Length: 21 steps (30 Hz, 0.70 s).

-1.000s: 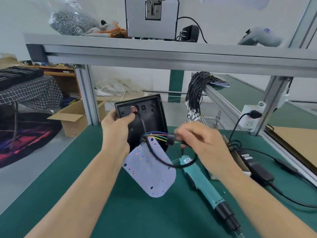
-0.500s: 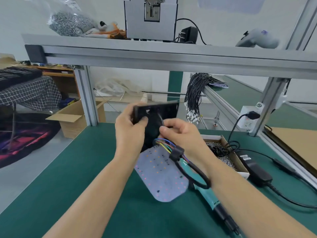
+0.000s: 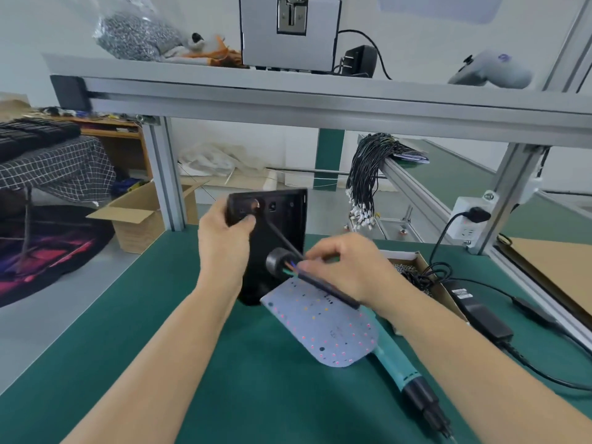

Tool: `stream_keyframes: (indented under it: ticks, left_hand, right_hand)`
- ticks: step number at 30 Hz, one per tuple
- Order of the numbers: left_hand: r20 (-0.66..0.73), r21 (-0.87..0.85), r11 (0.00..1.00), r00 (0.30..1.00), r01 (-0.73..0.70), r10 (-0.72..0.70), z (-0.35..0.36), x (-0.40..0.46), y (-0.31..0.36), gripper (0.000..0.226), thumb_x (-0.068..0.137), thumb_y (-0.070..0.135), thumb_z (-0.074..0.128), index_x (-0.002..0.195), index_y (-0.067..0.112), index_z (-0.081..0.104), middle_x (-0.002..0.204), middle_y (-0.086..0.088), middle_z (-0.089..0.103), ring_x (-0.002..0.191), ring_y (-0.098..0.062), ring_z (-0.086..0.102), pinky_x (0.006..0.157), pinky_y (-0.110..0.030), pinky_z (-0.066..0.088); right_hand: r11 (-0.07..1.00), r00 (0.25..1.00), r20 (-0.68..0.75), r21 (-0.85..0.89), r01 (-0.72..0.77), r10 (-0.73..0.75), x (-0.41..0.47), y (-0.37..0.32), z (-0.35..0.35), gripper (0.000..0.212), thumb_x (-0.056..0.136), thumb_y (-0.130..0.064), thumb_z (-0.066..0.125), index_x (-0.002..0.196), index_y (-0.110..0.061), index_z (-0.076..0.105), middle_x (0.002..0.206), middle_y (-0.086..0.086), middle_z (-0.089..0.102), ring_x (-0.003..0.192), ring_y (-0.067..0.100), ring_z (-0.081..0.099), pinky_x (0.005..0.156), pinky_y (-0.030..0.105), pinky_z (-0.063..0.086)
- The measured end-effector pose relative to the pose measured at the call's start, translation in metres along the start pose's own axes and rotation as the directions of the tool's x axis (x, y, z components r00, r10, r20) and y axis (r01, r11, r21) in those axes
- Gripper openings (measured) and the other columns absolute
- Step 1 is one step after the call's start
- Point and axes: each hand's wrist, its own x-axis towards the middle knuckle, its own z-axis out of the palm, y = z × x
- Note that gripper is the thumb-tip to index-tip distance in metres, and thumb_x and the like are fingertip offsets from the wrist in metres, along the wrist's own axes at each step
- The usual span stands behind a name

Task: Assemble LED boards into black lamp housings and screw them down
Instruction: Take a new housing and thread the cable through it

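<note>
- Our left hand (image 3: 224,241) clamps the housing (image 3: 272,238) upright, exposing its cable hole.
- Our right hand (image 3: 346,267) pinches the cable (image 3: 326,288), so the board (image 3: 323,325) hangs ready for seating.

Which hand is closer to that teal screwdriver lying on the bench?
The right hand. It hovers just above the teal screwdriver, pinching the black cable. The left hand is further off to the left, gripping the black housing.

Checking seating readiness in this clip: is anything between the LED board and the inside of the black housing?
Yes. The black cable and a round black grommet on it, with coloured wires, lie between the LED board and the black housing. The right hand pinches the cable; the left hand holds the housing upright.
</note>
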Motion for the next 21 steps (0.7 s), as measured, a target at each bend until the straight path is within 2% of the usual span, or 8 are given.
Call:
stream_keyframes:
  ticks: [2, 5, 8, 10, 14, 16, 18, 21]
  left_hand:
    - [0.151, 0.185, 0.961, 0.972, -0.205, 0.178, -0.002, -0.01, -0.001, 0.035, 0.085, -0.008, 0.054, 0.098, 0.022, 0.066, 0.094, -0.001, 0.07, 0.093, -0.023, 0.063, 0.087, -0.037, 0.051]
    - [0.353, 0.109, 0.965, 0.917, -0.24, 0.189, 0.003, -0.022, -0.004, 0.039, 0.081, -0.013, 0.055, 0.108, 0.013, 0.062, 0.112, -0.003, 0.068, 0.098, -0.013, 0.062, 0.092, -0.029, 0.047]
    - [0.332, -0.096, 0.992, 0.938, -0.077, 0.105, 0.011, -0.025, -0.002, 0.03, 0.083, -0.012, 0.057, 0.106, 0.006, 0.061, 0.103, -0.013, 0.068, 0.093, -0.021, 0.062, 0.089, -0.035, 0.049]
    - [0.216, -0.119, 0.991, 0.972, -0.064, 0.089, 0.014, -0.021, -0.002, 0.018, 0.09, -0.007, 0.055, 0.095, 0.008, 0.063, 0.091, -0.009, 0.067, 0.085, -0.019, 0.062, 0.083, -0.034, 0.05]
    - [-0.042, 0.19, 0.972, 0.988, -0.138, 0.149, 0.011, -0.009, -0.005, 0.006, 0.094, 0.01, 0.056, 0.09, 0.014, 0.058, 0.077, 0.006, 0.061, 0.07, -0.009, 0.054, 0.065, -0.006, 0.041]
    - [-0.025, 0.191, 0.971, 0.988, -0.147, 0.155, 0.01, -0.01, -0.006, 0.011, 0.093, 0.01, 0.056, 0.09, 0.019, 0.06, 0.076, 0.01, 0.063, 0.069, -0.006, 0.055, 0.065, -0.007, 0.041]
    - [0.152, 0.077, 0.984, 0.977, -0.162, 0.149, 0.014, -0.019, -0.004, 0.019, 0.09, 0.005, 0.058, 0.094, 0.021, 0.066, 0.086, 0.004, 0.07, 0.082, -0.016, 0.064, 0.077, -0.024, 0.05]
    - [0.332, -0.004, 0.992, 0.935, -0.129, 0.123, 0.021, -0.025, -0.001, 0.026, 0.088, 0.003, 0.059, 0.095, 0.026, 0.068, 0.086, 0.002, 0.071, 0.087, -0.021, 0.065, 0.083, -0.035, 0.05]
  right_hand:
    - [0.97, 0.982, -0.159, -0.236, 0.062, -0.102, 0.005, -0.007, -0.006, 0.012, 0.086, -0.03, 0.068, 0.076, -0.024, 0.07, 0.072, 0.004, 0.066, 0.071, 0.022, 0.057, 0.067, 0.03, 0.044]
    - [0.951, 0.957, -0.267, -0.307, 0.03, -0.116, 0.014, -0.018, -0.009, 0.016, 0.086, -0.032, 0.066, 0.075, -0.021, 0.069, 0.082, 0.006, 0.071, 0.08, 0.026, 0.063, 0.072, 0.032, 0.048]
    - [0.97, 0.971, -0.214, 0.238, -0.053, 0.105, 0.019, -0.028, -0.004, 0.023, 0.084, -0.022, 0.071, 0.063, -0.018, 0.063, 0.066, 0.004, 0.067, 0.056, 0.016, 0.058, 0.054, 0.021, 0.048]
    - [0.763, 0.978, 0.008, 0.624, -0.169, 0.21, 0.015, -0.032, 0.002, 0.021, 0.088, -0.016, 0.068, 0.067, -0.014, 0.063, 0.069, 0.004, 0.063, 0.054, 0.01, 0.053, 0.046, 0.016, 0.045]
    - [0.474, 0.942, 0.309, 0.815, -0.332, 0.129, -0.005, -0.022, 0.002, 0.016, 0.092, -0.015, 0.061, 0.078, -0.011, 0.066, 0.07, 0.001, 0.07, 0.055, 0.01, 0.063, 0.054, 0.021, 0.056]
    - [0.674, 0.981, 0.11, 0.714, -0.188, 0.157, -0.005, -0.014, 0.001, 0.016, 0.093, -0.019, 0.061, 0.081, -0.01, 0.066, 0.055, -0.005, 0.063, 0.045, 0.008, 0.054, 0.044, 0.019, 0.046]
    - [0.948, 0.971, -0.221, 0.317, -0.018, 0.092, 0.006, -0.011, 0.001, 0.031, 0.091, -0.019, 0.061, 0.061, -0.011, 0.064, 0.047, -0.003, 0.056, 0.044, 0.013, 0.047, 0.049, 0.024, 0.039]
    - [0.98, 0.951, -0.297, 0.195, -0.029, 0.087, 0.024, -0.018, 0.009, 0.039, 0.086, -0.016, 0.063, 0.047, -0.015, 0.056, 0.05, 0.004, 0.058, 0.047, 0.018, 0.048, 0.053, 0.029, 0.038]
